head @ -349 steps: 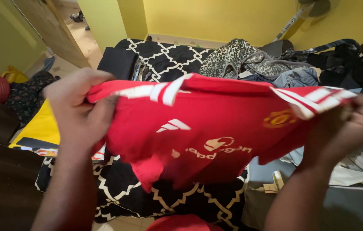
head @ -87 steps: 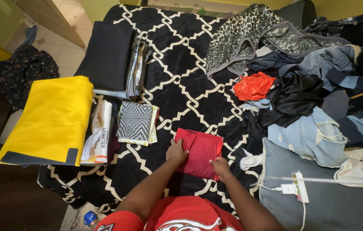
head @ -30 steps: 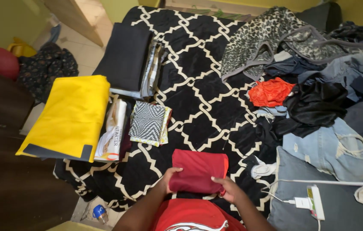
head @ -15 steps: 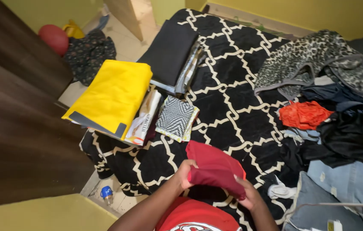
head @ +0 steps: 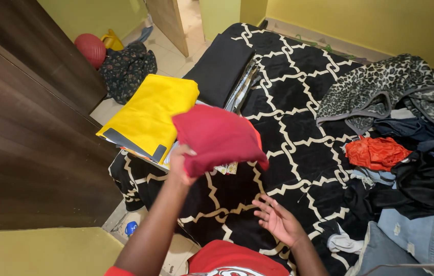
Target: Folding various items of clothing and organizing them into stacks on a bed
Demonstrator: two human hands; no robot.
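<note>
My left hand [head: 180, 162] grips a folded red shirt [head: 219, 137] by its lower left edge and holds it up above the black blanket with a white lattice pattern [head: 298, 102]. The shirt hangs over the small stack of folded items beside the folded yellow garment [head: 148, 116]. My right hand [head: 277, 221] is open, palm up, lower and to the right of the shirt, holding nothing. Part of my own red shirt [head: 232, 260] shows at the bottom edge.
A folded black garment [head: 219, 69] lies past the yellow one. A heap of unfolded clothes fills the right: a leopard-print piece [head: 380, 89], an orange-red item [head: 375, 152], black cloth [head: 426, 186] and denim [head: 421, 235]. A dark wooden wardrobe [head: 27, 143] stands left; a red ball [head: 90, 48] lies behind it.
The folded red shirt has been lifted off the blanket and carried left and up by my left hand. My right hand let go of it and now hangs open.
</note>
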